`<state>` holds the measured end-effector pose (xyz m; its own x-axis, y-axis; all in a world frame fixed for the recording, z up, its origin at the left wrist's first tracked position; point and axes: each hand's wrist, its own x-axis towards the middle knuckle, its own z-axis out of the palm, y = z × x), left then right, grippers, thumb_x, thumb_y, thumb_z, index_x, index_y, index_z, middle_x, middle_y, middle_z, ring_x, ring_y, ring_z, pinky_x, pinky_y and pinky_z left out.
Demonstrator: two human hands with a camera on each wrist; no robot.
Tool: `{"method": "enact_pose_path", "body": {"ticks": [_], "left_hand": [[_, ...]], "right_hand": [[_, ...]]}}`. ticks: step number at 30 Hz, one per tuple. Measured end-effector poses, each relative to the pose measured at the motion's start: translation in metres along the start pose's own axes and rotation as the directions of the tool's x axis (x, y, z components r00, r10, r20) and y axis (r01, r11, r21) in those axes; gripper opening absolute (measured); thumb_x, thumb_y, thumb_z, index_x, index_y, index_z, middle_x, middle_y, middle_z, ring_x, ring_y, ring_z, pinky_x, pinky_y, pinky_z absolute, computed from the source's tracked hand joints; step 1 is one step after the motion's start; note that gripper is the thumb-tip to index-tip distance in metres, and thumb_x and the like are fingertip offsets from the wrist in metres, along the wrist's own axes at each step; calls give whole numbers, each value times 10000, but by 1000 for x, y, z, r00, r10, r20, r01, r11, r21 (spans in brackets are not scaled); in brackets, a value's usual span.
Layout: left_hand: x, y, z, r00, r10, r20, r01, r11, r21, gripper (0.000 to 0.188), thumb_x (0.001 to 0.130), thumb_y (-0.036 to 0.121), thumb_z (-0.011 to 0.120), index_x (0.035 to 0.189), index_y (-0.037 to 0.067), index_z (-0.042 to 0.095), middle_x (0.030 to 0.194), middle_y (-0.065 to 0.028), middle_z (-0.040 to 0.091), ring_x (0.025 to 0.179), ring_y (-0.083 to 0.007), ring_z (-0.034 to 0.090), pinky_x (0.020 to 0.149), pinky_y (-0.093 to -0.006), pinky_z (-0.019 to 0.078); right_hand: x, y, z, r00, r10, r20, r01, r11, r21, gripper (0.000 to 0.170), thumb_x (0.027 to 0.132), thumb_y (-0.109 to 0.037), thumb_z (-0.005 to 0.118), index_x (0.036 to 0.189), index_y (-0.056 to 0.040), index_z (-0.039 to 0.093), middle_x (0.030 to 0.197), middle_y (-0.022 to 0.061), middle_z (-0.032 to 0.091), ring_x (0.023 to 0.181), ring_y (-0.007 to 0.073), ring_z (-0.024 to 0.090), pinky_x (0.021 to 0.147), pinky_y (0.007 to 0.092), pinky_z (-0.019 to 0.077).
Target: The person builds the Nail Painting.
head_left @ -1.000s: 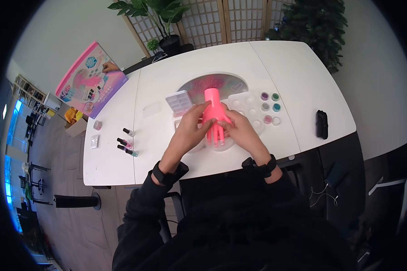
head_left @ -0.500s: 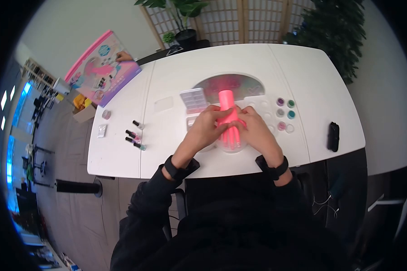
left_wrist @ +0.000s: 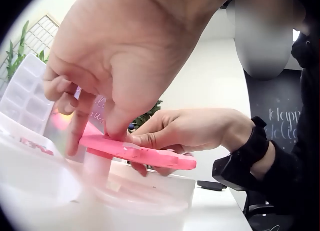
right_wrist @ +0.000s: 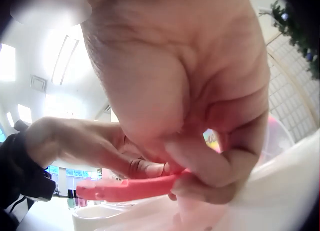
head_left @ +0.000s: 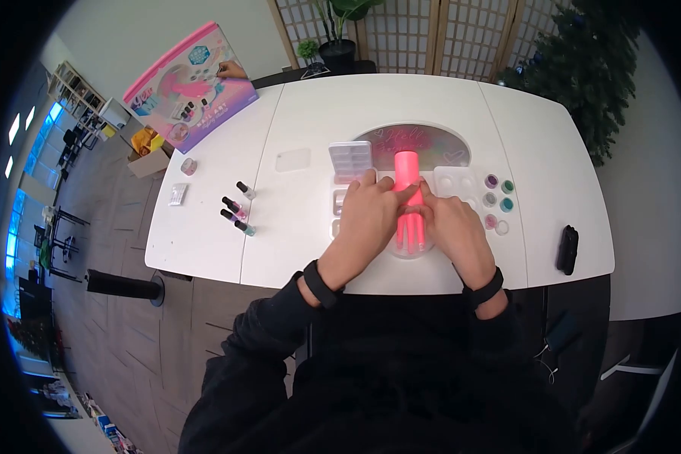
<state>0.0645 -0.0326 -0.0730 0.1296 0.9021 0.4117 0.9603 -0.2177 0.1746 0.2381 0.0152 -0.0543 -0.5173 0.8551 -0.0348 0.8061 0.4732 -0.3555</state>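
Note:
A bright pink plastic model hand (head_left: 406, 168) lies over a clear round stand (head_left: 408, 253), its fingers pointing toward the person. My left hand (head_left: 365, 223) grips its left side, thumb on top and fingers along the edge. From the other side my right hand (head_left: 461, 231) pinches it, with the thumb above and curled fingers at the edge and underneath. The left wrist view shows the flat pink model hand (left_wrist: 145, 156) above a translucent post (left_wrist: 97, 168). Both thumbs meet near the middle of the model, and the hands cover much of its palm.
A lidded compartment box (head_left: 352, 157) stands left of the model, a white palette (head_left: 446, 175) right. Several glitter pots (head_left: 507, 205) lie beyond the palette. Nail polish bottles (head_left: 244, 227) lie at left. A half-round printed board (head_left: 446, 144), a kit box (head_left: 193, 87) and a black case (head_left: 567, 250) are around.
The head view has turned, so the table appears shifted to the right. Both hands stay on the pink model hand; their fingers have shifted on it, the left index now reaching across it.

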Motion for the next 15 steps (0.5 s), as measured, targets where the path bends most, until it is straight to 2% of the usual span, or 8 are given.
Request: {"method": "enact_pose_path", "body": {"ticks": [2, 7, 9, 10, 11, 12, 13, 15], "left_hand": [[-2, 5, 6, 998, -25, -57, 29, 996, 82, 382, 900, 360, 774, 1274, 280, 774, 930, -36, 699, 888, -271, 625, 712, -420, 521], [-5, -1, 0, 997, 12, -74, -8, 999, 54, 357, 907, 328, 772, 1257, 261, 783, 958, -34, 727, 907, -282, 633, 729, -430, 524], [-8, -12, -9, 995, 47, -86, -40, 996, 85, 340, 911, 294, 773, 1246, 241, 786, 968, -46, 745, 904, -292, 649, 732, -434, 528], [-8, -23, -15, 996, 17, -83, -21, 998, -51, 336, 916, 261, 767, 1248, 212, 781, 986, -66, 758, 917, -301, 673, 753, -435, 539], [-9, -35, -24, 997, -9, -73, -5, 983, -186, 332, 920, 227, 761, 1249, 184, 776, 1004, -85, 770, 931, -311, 696, 773, -437, 551], [-10, -48, -37, 981, -193, -12, 186, 957, -221, 327, 923, 197, 753, 1247, 163, 773, 1000, -96, 775, 941, -312, 712, 796, -431, 559], [-13, -62, -50, 928, -368, 59, 370, 896, -244, 321, 925, 168, 746, 1244, 142, 769, 996, -108, 780, 952, -313, 727, 818, -426, 568], [-18, -92, -69, 920, -391, 7, 391, 920, -2, 355, 920, 173, 760, 1270, 114, 753, 1166, -112, 768, 1085, -314, 710, 884, -419, 578]], "right_hand": [[1, 4, 1, 999, -28, -26, 28, 999, -19, 501, 1028, -310, 632, 1484, -106, 602, 826, 224, 723, 797, 416, 734, 710, 497, 586], [6, 15, 2, 995, -87, -56, 83, 995, -58, 486, 1020, -352, 637, 1463, -151, 633, 815, 192, 737, 793, 400, 741, 695, 495, 583], [2, 15, -4, 994, -81, -76, 84, 996, 39, 483, 999, -361, 677, 1426, -137, 662, 764, 167, 726, 736, 391, 732, 676, 481, 573], [-2, 16, -6, 992, -94, -85, 97, 995, 32, 483, 999, -361, 677, 1426, -137, 662, 764, 167, 726, 736, 391, 732, 676, 481, 573], [-6, 18, -7, 993, -15, -119, 25, 996, 86, 472, 985, -336, 703, 1404, -118, 675, 781, 158, 719, 733, 380, 719, 684, 468, 568], [-11, 20, -7, 987, 69, -145, -48, 988, 148, 462, 972, -311, 729, 1381, -100, 688, 798, 149, 712, 730, 368, 707, 692, 454, 563], [-15, 25, -4, 987, 67, -149, -44, 987, 153, 462, 972, -311, 729, 1381, -100, 688, 798, 149, 712, 730, 368, 707, 692, 454, 563], [-20, 38, 4, 928, 53, -369, -2, 990, 139, 453, 949, -258, 762, 1351, -59, 697, 945, 151, 690, 787, 345, 679, 721, 432, 556]]}}
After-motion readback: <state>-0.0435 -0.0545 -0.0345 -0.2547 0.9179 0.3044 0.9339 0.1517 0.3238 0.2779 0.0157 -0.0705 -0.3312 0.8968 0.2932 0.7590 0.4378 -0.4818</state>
